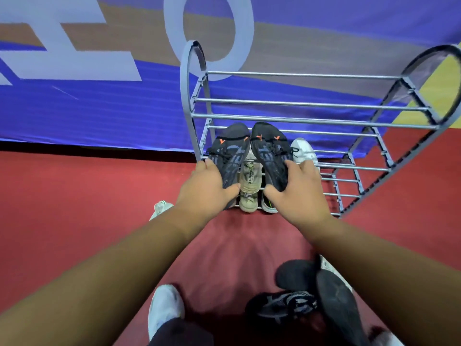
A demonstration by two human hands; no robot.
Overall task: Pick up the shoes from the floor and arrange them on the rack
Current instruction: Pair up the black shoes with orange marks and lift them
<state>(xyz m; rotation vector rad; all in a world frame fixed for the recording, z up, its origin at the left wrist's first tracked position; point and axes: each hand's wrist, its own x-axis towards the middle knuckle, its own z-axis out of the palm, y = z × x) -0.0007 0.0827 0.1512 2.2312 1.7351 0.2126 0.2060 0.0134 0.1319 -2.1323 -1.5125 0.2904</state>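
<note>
Nearest, on the red floor [74,196]: a white shoe [166,310] and a heap of dark shoes [299,295], not yet picked up. Beyond, grey metal rack [299,104] against a blue banner [99,108]. Held out over the lower tiers, toes toward the banner, side by side: left dark trainer [228,153] and right dark trainer [268,151]. Round the heel end of one, left hand [207,188], fingers and thumb curled on it; round the other, right hand [296,191], gripping likewise. Below and between them, a beige shoe [249,186]; just beside, a white trainer [303,151], already shelved. Best to lower both soles flat across two bars, keep toes level, slide well back, release only once steady
</note>
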